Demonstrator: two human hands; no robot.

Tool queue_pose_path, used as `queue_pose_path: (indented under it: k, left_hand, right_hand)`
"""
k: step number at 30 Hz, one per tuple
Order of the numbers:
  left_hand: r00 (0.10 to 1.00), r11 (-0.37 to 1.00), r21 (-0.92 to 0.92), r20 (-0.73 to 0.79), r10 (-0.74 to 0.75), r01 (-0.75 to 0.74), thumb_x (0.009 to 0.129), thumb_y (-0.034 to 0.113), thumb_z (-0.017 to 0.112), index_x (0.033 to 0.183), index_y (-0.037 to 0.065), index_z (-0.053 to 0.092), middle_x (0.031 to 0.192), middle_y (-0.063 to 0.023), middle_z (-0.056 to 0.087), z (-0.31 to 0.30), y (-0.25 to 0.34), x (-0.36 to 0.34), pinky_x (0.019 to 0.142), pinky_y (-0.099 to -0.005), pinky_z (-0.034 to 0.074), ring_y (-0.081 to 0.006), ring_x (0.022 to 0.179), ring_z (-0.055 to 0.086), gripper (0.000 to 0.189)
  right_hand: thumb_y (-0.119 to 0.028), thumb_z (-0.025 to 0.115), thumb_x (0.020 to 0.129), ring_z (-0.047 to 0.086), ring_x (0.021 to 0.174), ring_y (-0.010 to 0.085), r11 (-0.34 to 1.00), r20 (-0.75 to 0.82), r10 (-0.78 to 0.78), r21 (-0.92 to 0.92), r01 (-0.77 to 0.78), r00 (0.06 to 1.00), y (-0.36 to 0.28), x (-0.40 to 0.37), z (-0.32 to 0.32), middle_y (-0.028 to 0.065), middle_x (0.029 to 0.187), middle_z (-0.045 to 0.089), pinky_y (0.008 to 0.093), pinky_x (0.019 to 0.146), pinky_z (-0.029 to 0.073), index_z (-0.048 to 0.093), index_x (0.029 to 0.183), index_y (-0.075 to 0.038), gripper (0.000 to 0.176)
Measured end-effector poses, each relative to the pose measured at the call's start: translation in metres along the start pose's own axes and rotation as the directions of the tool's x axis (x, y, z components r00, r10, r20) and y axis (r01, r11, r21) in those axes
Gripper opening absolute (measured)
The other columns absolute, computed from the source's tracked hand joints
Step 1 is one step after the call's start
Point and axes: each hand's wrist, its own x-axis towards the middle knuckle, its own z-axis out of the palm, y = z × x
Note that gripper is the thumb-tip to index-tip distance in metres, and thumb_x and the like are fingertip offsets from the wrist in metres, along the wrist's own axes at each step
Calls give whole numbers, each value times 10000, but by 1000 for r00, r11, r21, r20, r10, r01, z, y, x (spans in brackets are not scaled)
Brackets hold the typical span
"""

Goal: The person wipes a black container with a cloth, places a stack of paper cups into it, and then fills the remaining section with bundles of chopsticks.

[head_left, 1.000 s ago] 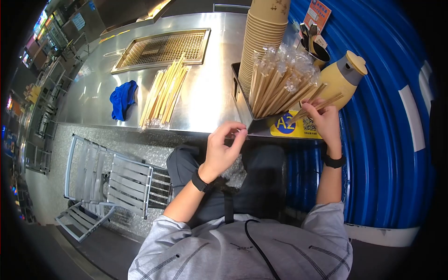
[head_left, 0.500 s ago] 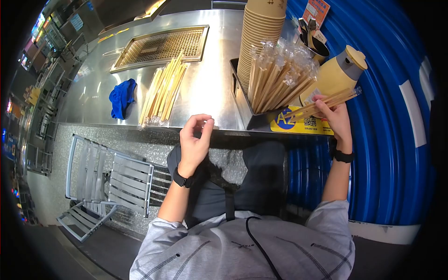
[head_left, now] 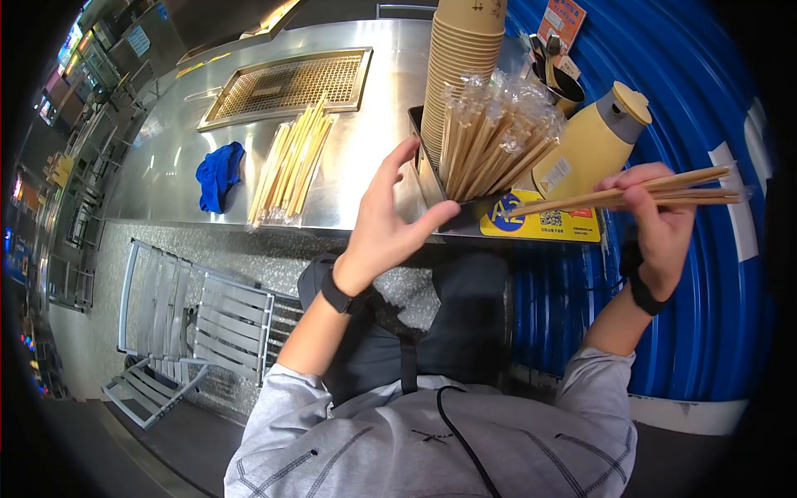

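Several wrapped chopsticks lie sideways in my right hand, its fingers closed around them at the table's right edge. My left hand is spread, thumb and fingers apart, at the near left corner of a dark holder box. Inside that box stand a thick bunch of plastic-wrapped chopsticks and a tall stack of paper cups. Farther left, another pile of chopsticks rests on the steel table. A yellow sticker marked A2 lies below the held chopsticks.
A yellow jug stands behind the box, beside a black container of spoons. A blue cloth and a grill grate are on the left. Blue corrugated wall borders the right; a folding chair stands lower left.
My right hand has moved right, carrying the chopsticks away from the jug's base. My left hand has gone forward and right to the box, its fingers opening wide.
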Motion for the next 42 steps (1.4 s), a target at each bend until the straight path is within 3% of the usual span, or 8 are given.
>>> queue_pose_path:
  k: [5,17,21,25,28,31,34,42]
  left_hand:
    - [983,982,65,-36,182,-179,730,287,857,1480,-42,251,1330,-281,524,37,-6,26,1029,-407,435,-395,1228,542,1019]
    - [995,992,-108,-82,57,-66,760,198,838,1321,-21,496,1179,-209,645,44,-23,20,907,-370,515,-312,1095,646,693]
    - [999,994,-105,-35,10,-14,798,173,816,1385,-29,450,1245,-195,633,40,-21,14,989,-365,473,-271,1183,607,721]
    - [990,997,-62,-137,26,-35,801,182,810,1351,4,498,1272,-165,623,20,-9,2,964,-358,471,-263,1182,600,658]
    - [972,995,85,-232,-22,43,792,134,792,1216,18,586,1200,-146,646,-8,-16,-14,928,-364,478,-272,1121,615,485]
    - [955,861,496,-293,40,116,777,118,755,1090,22,628,1134,-159,645,-47,-57,-30,931,-416,463,-345,1074,593,351]
    - [956,558,788,-290,-39,262,795,224,749,1154,33,611,1149,-151,616,-83,-99,-44,911,-437,461,-349,1075,555,429]
    - [950,419,875,-127,-285,242,842,151,644,943,-10,620,954,-220,632,-102,-148,-40,732,-478,538,-383,850,645,191]
  right_hand:
    - [-110,675,903,674,761,124,997,28,-12,-81,14,1000,-8,37,20,63,844,704,239,684,538,707,921,4,119]
    - [-81,744,843,665,799,115,983,451,53,-183,34,891,95,33,88,64,898,717,263,701,523,701,973,37,181]
    - [-91,780,827,663,791,113,957,462,284,-183,-223,840,56,29,80,56,911,710,248,721,535,656,1107,38,332]
    - [2,657,900,645,1030,168,985,59,43,167,-52,997,63,18,71,120,1098,662,286,858,529,533,1280,22,400]
    - [-6,630,915,646,1105,250,953,-257,-293,-152,261,921,49,16,74,170,1193,663,342,894,526,569,1264,14,355]
    - [-16,664,881,623,1146,330,585,74,-584,-652,482,808,37,21,76,145,1151,693,417,948,486,665,1140,-12,259]
    - [-38,703,837,569,1214,380,535,193,-537,-675,508,821,55,14,88,114,1074,715,476,1008,413,719,987,-38,151]
    - [-15,702,775,490,1272,453,664,-55,-589,-601,444,806,70,2,99,179,1161,659,531,1055,356,671,938,-8,166]
